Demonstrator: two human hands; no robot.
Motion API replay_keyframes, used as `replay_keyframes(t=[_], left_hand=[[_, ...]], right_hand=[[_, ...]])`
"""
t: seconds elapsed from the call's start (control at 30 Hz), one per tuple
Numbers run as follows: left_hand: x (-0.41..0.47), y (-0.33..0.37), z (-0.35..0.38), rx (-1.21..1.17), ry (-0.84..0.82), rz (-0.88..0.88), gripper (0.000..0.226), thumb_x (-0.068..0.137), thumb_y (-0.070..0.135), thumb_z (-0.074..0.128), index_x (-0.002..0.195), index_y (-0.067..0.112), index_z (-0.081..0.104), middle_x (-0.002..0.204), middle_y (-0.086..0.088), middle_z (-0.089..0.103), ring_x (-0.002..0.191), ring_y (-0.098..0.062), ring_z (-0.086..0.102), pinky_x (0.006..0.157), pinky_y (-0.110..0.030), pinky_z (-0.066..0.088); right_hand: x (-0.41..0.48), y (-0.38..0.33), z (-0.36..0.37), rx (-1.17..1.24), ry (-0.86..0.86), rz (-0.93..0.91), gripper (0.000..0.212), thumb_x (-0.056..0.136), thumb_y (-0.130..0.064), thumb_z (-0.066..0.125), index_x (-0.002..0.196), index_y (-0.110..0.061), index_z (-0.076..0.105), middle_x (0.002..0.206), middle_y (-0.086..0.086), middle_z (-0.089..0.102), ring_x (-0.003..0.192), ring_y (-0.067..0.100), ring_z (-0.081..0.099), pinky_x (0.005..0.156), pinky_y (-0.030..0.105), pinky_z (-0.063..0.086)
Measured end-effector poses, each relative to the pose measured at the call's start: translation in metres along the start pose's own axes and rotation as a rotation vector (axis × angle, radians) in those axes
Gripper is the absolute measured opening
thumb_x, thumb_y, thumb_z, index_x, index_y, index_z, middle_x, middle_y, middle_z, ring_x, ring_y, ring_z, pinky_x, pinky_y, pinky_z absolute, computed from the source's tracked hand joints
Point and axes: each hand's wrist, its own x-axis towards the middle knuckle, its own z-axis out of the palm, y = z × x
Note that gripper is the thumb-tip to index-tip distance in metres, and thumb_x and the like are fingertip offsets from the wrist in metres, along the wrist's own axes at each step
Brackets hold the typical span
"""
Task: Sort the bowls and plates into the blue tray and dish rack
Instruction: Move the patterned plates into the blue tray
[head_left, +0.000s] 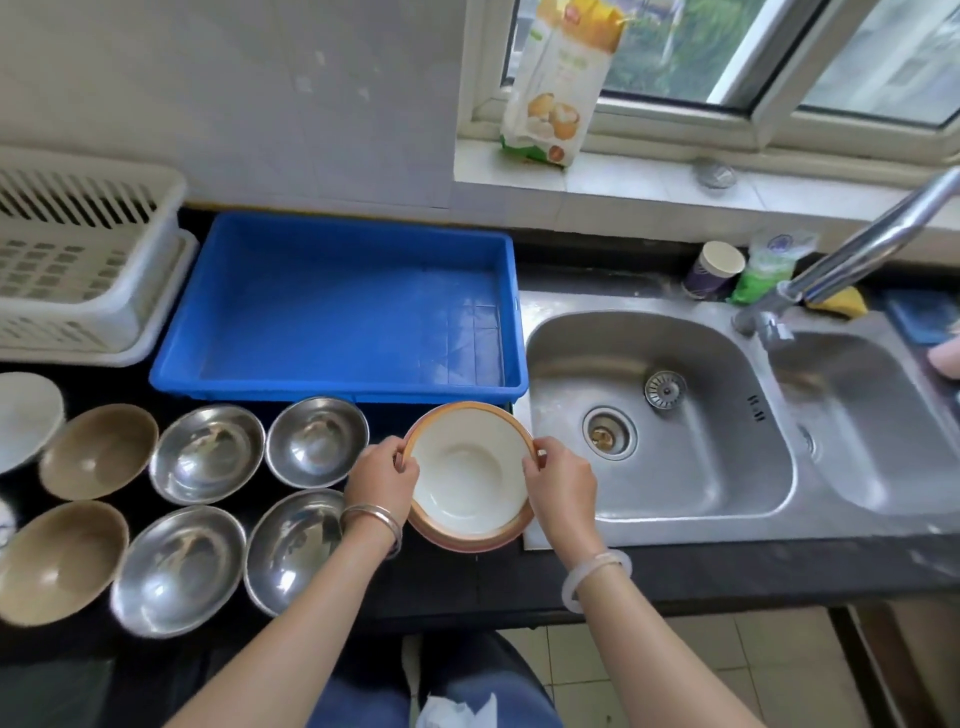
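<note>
Your left hand (382, 470) and right hand (561, 486) both grip the plate (465, 467), one on each side of the rim, with the fingers curled on its edge. The plate is white with an orange rim. It's directly over a plate stack (470, 544) with the same rims, at the table (467, 587) front edge. Can't tell if it touches the stack.

The blue tray (332, 392) is just behind the plate, nothing in it. The sink (660, 415) is just to its right.

To the plate's left, four steel bowls (208, 454) sit two by two, open side up. Further left are two brown bowls (98, 449), one behind the other. A white bowl (26, 415) is cut off at the left edge.

The dish rack (78, 270) is back left, beside the tray, nothing visible in it.
</note>
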Motion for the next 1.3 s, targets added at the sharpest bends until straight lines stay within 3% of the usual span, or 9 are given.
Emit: replay_keyframes(t=[0.13, 0.33, 0.43, 0.57, 0.73, 0.87, 0.97, 1.07, 1.3], left_hand=[[0.003, 0.004, -0.004, 0.055, 0.000, 0.040, 0.014, 0.087, 0.016, 0.051, 0.093, 0.012, 0.063, 0.088, -0.007, 0.063, 0.079, -0.025, 0.059, 0.069, -0.035, 0.051], [0.003, 0.018, -0.009, 0.011, -0.026, 0.064, 0.012, 0.083, 0.012, 0.054, 0.086, 0.010, 0.065, 0.079, -0.007, 0.066, 0.075, -0.026, 0.060, 0.063, -0.033, 0.048], [0.004, 0.036, -0.016, -0.022, -0.037, 0.096, 0.009, 0.081, 0.013, 0.055, 0.080, 0.016, 0.064, 0.071, 0.004, 0.062, 0.072, -0.022, 0.060, 0.064, -0.029, 0.048], [0.005, 0.064, -0.017, -0.045, -0.100, 0.146, 0.009, 0.083, 0.019, 0.056, 0.076, 0.022, 0.061, 0.066, 0.012, 0.057, 0.062, -0.011, 0.056, 0.052, -0.020, 0.038], [-0.007, 0.092, 0.005, -0.069, -0.226, 0.218, 0.013, 0.085, 0.021, 0.056, 0.087, 0.020, 0.069, 0.072, 0.006, 0.066, 0.070, -0.018, 0.064, 0.061, -0.026, 0.050], [-0.017, 0.102, 0.036, -0.080, -0.303, 0.242, 0.016, 0.084, 0.016, 0.061, 0.094, 0.013, 0.072, 0.086, -0.004, 0.073, 0.074, -0.021, 0.067, 0.074, -0.037, 0.057], [-0.025, 0.102, 0.057, -0.093, -0.348, 0.217, 0.017, 0.083, 0.014, 0.062, 0.097, 0.009, 0.071, 0.090, -0.008, 0.073, 0.080, -0.025, 0.068, 0.076, -0.041, 0.058], [-0.033, 0.101, 0.072, -0.043, -0.344, 0.223, 0.017, 0.084, 0.016, 0.062, 0.098, 0.010, 0.071, 0.089, -0.006, 0.072, 0.076, -0.020, 0.065, 0.074, -0.032, 0.055], [-0.042, 0.097, 0.088, 0.049, -0.337, 0.230, 0.019, 0.085, 0.016, 0.060, 0.101, 0.011, 0.068, 0.094, -0.004, 0.072, 0.078, -0.015, 0.060, 0.075, -0.029, 0.053]], right_hand=[[-0.006, 0.000, -0.001, 0.034, 0.015, 0.046, 0.018, 0.090, -0.022, 0.056, 0.102, -0.014, 0.066, 0.091, 0.006, 0.071, 0.075, 0.023, 0.059, 0.062, 0.025, 0.039], [-0.009, 0.001, -0.016, 0.090, 0.075, 0.060, 0.016, 0.089, -0.020, 0.055, 0.098, -0.016, 0.067, 0.086, 0.004, 0.072, 0.069, 0.019, 0.055, 0.060, 0.025, 0.037], [-0.005, 0.001, -0.035, 0.103, 0.111, 0.055, 0.017, 0.086, -0.019, 0.057, 0.098, -0.017, 0.069, 0.081, 0.001, 0.071, 0.067, 0.017, 0.055, 0.057, 0.023, 0.036], [-0.004, 0.011, -0.063, 0.108, 0.157, 0.074, 0.018, 0.084, -0.019, 0.058, 0.097, -0.018, 0.071, 0.072, -0.005, 0.065, 0.062, 0.011, 0.052, 0.049, 0.014, 0.030], [-0.011, 0.039, -0.092, 0.090, 0.199, 0.152, 0.020, 0.083, -0.013, 0.057, 0.095, -0.015, 0.072, 0.067, -0.003, 0.062, 0.069, 0.019, 0.054, 0.057, 0.024, 0.036], [-0.018, 0.070, -0.103, 0.076, 0.181, 0.233, 0.024, 0.082, -0.013, 0.057, 0.099, -0.017, 0.073, 0.084, 0.004, 0.074, 0.075, 0.022, 0.059, 0.063, 0.028, 0.046], [-0.023, 0.091, -0.102, 0.091, 0.147, 0.263, 0.024, 0.083, -0.011, 0.057, 0.101, -0.016, 0.073, 0.079, 0.001, 0.071, 0.069, 0.021, 0.063, 0.051, 0.025, 0.047], [-0.027, 0.107, -0.096, 0.089, 0.133, 0.289, 0.022, 0.085, -0.010, 0.056, 0.099, -0.015, 0.072, 0.072, -0.002, 0.064, 0.062, 0.015, 0.059, 0.046, 0.018, 0.038], [-0.029, 0.126, -0.082, 0.139, 0.117, 0.310, 0.018, 0.086, -0.011, 0.056, 0.094, -0.016, 0.072, 0.062, -0.009, 0.060, 0.065, 0.019, 0.062, 0.052, 0.023, 0.047]])
